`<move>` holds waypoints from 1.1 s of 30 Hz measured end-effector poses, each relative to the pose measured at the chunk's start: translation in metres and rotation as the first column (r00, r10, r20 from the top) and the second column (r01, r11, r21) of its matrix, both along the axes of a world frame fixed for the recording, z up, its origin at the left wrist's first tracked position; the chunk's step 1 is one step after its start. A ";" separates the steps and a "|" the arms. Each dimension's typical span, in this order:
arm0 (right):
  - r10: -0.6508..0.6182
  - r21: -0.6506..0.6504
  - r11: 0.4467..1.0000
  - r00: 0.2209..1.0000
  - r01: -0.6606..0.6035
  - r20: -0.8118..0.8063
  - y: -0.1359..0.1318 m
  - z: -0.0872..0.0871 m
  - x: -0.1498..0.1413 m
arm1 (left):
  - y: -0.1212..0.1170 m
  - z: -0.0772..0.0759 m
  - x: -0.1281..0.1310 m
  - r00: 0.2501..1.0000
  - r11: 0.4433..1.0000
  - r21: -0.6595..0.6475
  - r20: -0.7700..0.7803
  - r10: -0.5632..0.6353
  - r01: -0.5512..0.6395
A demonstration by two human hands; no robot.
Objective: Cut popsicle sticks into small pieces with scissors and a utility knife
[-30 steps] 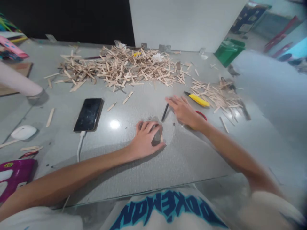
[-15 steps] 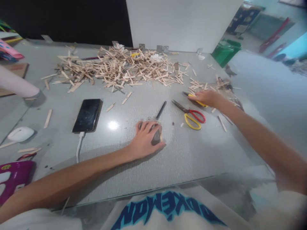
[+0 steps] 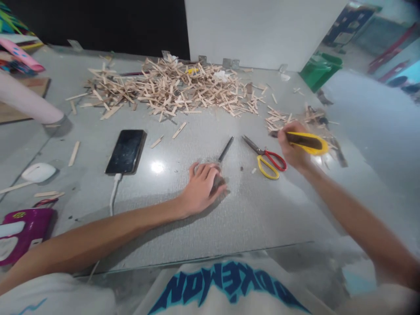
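My right hand is closed around a yellow utility knife, its dark tip pointing left past my fingers. My left hand rests on the grey tabletop, fingers curled down with the thumb towards them; whatever lies beneath the fingers is hidden. Just beyond the left fingertips lies a thin dark stick-like tool. Between my two hands are scissors with one red and one yellow handle, lying slightly spread. A small heap of wooden sticks sits behind my right hand.
A big pile of wooden sticks spreads along the back, before a black and white panel. To the left lie a phone with a white cable, a white mouse and a purple device. A green bin stands beyond the table's right side.
My right hand moved right from above the scissors, took hold of the yellow utility knife and lifted it. The scissors came into view. My left hand stays in nearly the same place.
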State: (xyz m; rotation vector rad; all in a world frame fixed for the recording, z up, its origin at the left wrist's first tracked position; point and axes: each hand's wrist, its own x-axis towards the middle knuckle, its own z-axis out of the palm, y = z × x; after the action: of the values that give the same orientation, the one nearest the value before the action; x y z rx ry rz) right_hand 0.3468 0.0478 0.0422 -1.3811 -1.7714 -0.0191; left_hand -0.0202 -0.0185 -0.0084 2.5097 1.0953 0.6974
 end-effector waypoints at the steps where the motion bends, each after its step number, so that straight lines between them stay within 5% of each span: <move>1: 0.036 -0.078 0.996 0.987 -0.048 -0.154 -0.009 0.001 -0.018 | 0.000 0.001 -0.001 1.000 1.000 0.010 0.004 -0.009 0.009; 4: 0.076 -0.380 0.870 0.846 -0.315 -0.527 -0.034 0.002 -0.065 | -0.003 0.003 -0.006 0.993 0.994 0.031 -0.050 -0.105 0.107; 13: 0.099 -0.607 0.601 0.802 -0.520 -0.589 -0.074 -0.001 -0.117 | -0.018 -0.001 -0.009 0.931 0.964 0.107 -0.306 -0.201 0.243; 19: 0.244 -0.517 0.726 0.873 -0.454 -0.423 -0.078 -0.011 -0.119 | -0.018 0.000 -0.009 0.922 0.958 0.081 -0.302 -0.240 0.276; 33: 0.275 -0.525 0.730 0.891 -0.439 -0.362 -0.080 -0.012 -0.118 | -0.021 0.002 -0.006 0.929 0.953 0.069 -0.252 -0.271 0.296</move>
State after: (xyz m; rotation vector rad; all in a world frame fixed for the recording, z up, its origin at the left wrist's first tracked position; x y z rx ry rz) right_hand 0.2287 -0.0321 0.0303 -1.3372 -1.8607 0.9764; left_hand -0.0267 -0.0393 -0.0062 2.8229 0.7546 0.3865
